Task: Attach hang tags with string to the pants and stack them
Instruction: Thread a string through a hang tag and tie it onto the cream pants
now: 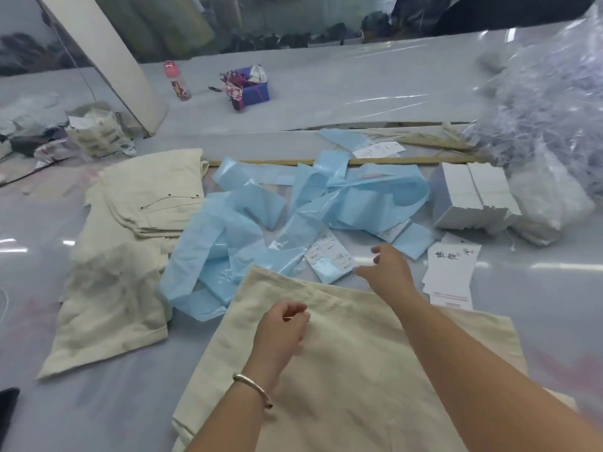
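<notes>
Cream pants [342, 363] lie flat on the table right in front of me. My left hand [282, 331] rests on them near their top edge, fingers curled, pinching what looks like a thin pale string. My right hand [386, 269] reaches past the pants' far edge, fingers apart and holding nothing, just beside small white printed labels [329, 259]. A short pile of white hang tags [452, 275] with black lettering lies to the right of that hand. More cream pants [130, 230] sit stacked at the left.
Crumpled light-blue plastic strips [293, 203] cover the table's middle. Banded blocks of white tags [473, 197] stand at the right, beside a heap of clear plastic bags [548, 102]. A pink bottle [177, 81] and a purple box [251, 88] sit far back.
</notes>
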### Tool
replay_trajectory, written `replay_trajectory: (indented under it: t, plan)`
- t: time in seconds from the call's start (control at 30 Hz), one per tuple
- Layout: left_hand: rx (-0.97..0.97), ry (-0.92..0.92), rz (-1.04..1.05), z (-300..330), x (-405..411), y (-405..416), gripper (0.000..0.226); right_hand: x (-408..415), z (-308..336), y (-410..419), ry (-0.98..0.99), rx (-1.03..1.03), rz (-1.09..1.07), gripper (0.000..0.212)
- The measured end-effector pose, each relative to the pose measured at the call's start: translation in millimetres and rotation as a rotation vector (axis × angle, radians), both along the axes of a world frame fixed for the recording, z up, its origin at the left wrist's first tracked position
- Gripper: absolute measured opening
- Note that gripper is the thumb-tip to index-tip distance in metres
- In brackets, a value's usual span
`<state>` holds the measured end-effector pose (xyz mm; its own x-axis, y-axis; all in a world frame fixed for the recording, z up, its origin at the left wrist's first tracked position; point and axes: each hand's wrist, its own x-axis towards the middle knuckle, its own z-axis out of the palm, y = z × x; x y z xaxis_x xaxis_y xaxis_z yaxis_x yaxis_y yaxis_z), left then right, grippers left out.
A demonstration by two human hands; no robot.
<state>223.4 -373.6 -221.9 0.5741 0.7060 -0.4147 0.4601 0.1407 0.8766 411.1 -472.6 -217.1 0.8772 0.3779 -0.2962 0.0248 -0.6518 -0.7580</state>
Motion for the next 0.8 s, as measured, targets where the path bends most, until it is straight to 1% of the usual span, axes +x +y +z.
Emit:
replay_trajectory:
  t: [0.07,0.13,0.2,0.27,0.3,0.37,0.4,0.43,0.5,0.53,0.57,0.63,0.67,0.7,0.73,0.77,0.8]
  plan:
    - [-0.079,-0.029,-0.008,-4.8,9.7,11.7,0.011,4.3,-10.0,22.7,-0.031,-0.081,0.013,0.071]
    - [-0.134,-0.056,-0.019,-9.7,19.4,21.6,0.011,6.1,-15.5,41.0,-0.083,-0.170,0.044,0.073]
    - [-0.151,-0.089,-0.031,-14.2,29.2,29.7,0.013,6.9,-18.1,54.9,-0.074,-0.199,0.053,0.069]
    - [-0.164,-0.119,-0.035,-17.2,37.8,35.1,0.016,8.3,-18.7,63.7,-0.015,-0.180,0.033,0.056]
    - [-0.169,-0.126,-0.031,-18.5,41.6,37.7,0.018,9.6,-18.7,66.2,0.022,-0.146,0.014,0.046]
    - [-0.182,-0.112,0.004,-20.6,47.8,43.5,0.019,13.2,-18.9,67.4,0.135,-0.002,-0.035,0.027]
    - [-0.193,-0.095,0.033,-21.1,50.9,46.7,0.019,14.1,-18.0,66.1,0.210,0.097,-0.064,0.024]
    - [-0.204,-0.077,0.063,-20.9,54.0,50.0,0.017,14.0,-17.0,63.6,0.280,0.204,-0.093,0.028]
    - [-0.223,-0.062,0.098,-18.7,60.1,54.2,0.008,14.3,-16.5,58.1,0.352,0.396,-0.116,0.049]
    - [-0.215,-0.066,0.098,-17.5,63.4,55.6,0.009,14.3,-15.2,55.6,0.360,0.475,-0.113,0.059]
    - [-0.207,-0.072,0.089,-16.6,67.2,56.2,0.015,14.6,-14.0,53.6,0.366,0.548,-0.110,0.063]
    - [-0.252,-0.108,0.069,-14.2,76.3,56.3,0.022,17.0,-10.2,51.5,0.430,0.698,-0.122,0.062]
    - [-0.336,-0.154,0.071,-12.8,81.6,56.2,0.023,18.8,-8.1,50.9,0.476,0.762,-0.118,0.059]
    - [-0.457,-0.218,0.082,-10.2,86.6,56.6,0.025,19.8,-6.3,50.5,0.503,0.792,-0.088,0.056]
    - [-0.579,-0.289,0.103,-6.9,91.2,57.7,0.027,20.5,-5.2,50.5,0.502,0.778,-0.031,0.053]
    - [-0.659,-0.342,0.121,-5.2,95.1,60.2,0.030,20.3,-5.0,50.3,0.477,0.731,0.043,0.051]
    - [-0.692,-0.363,0.127,-6.0,98.8,63.0,0.032,19.1,-5.4,50.3,0.439,0.669,0.111,0.050]
